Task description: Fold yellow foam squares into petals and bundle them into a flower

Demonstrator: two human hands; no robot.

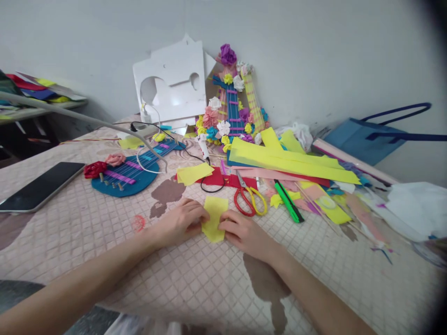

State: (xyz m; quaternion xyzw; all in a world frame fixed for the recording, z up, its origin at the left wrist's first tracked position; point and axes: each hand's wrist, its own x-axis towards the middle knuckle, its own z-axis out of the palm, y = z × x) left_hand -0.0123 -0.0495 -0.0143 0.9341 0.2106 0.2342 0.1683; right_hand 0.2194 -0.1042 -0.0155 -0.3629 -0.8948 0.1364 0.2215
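Between my hands is a small yellow piece of crepe paper (215,218), its long side running away from me just above the table. My left hand (183,218) pinches its left edge, and my right hand (244,230) pinches the right edge. Beyond it lie more yellow paper pieces (193,173) on a red strip (218,177). Scissors (249,200) with one red and one yellow handle rest open beyond my right hand. A green utility knife (289,201) is farther right. Toward the back stands a white hot glue gun (203,146).
On the left are a blue paper guitar (129,179) with roses and a dark tablet (40,186). Flower-covered guitars (233,104) lean at the back wall beside a white foam board (171,88). Long yellow strips (282,160) and scraps cover the right, near a blue bag (366,139).
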